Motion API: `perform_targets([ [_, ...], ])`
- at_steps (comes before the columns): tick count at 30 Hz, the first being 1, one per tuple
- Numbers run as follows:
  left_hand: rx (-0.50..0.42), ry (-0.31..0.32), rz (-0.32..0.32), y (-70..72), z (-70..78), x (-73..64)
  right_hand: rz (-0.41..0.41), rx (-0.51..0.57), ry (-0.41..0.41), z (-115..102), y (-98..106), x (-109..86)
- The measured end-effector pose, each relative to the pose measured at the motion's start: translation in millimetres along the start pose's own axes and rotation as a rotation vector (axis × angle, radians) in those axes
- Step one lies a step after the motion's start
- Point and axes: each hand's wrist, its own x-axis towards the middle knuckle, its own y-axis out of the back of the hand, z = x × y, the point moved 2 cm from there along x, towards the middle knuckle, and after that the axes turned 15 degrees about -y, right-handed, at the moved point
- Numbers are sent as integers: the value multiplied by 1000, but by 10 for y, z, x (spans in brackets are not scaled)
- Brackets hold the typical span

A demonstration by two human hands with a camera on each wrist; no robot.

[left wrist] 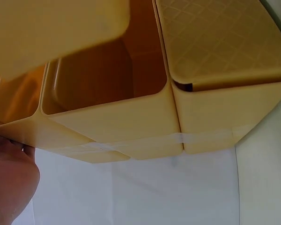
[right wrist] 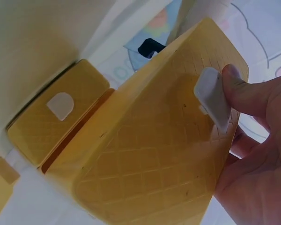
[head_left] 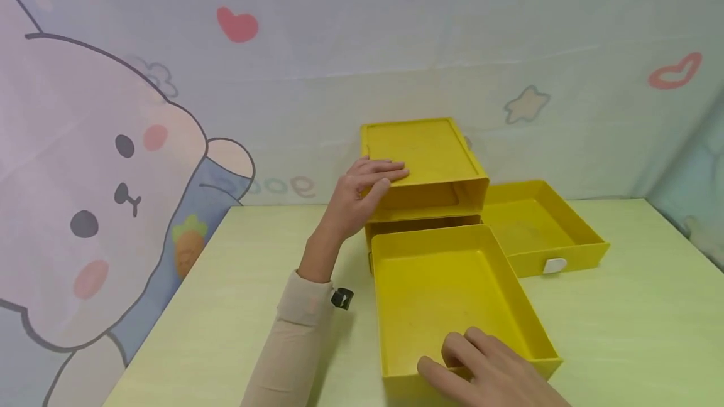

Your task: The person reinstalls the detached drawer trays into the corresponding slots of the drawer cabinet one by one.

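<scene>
A yellow drawer unit [head_left: 421, 149] stands at the back of the table, its top compartment facing me without a drawer. My left hand [head_left: 359, 190] rests on its top left edge, fingers laid straight over the top. Pinched by the front wall in my right hand [head_left: 486, 369] is a yellow drawer [head_left: 435, 294], in front of the middle opening [left wrist: 103, 75]. The right wrist view shows the thumb beside its white handle [right wrist: 210, 91], with the other fingers partly hidden behind the wall. The bottom drawer [right wrist: 84, 84] sits in the unit.
Another yellow drawer [head_left: 526, 225] with a white handle lies on the table [head_left: 650, 306], right of the unit. Clear tape [left wrist: 180, 137] runs across the unit's side. A printed cloth [head_left: 351, 36] hangs behind the table.
</scene>
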Motion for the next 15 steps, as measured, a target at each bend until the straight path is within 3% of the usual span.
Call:
perform_targets([
  [3,-4,-7,-1,5,-1,5,-8,27,-14,-38,10,62],
  [10,-6,-15,2,19,9,39,-158,68,-108,-34,32,184],
  [15,-13,6,2,2,4,-4,-90,107,-90,-20,15,221],
])
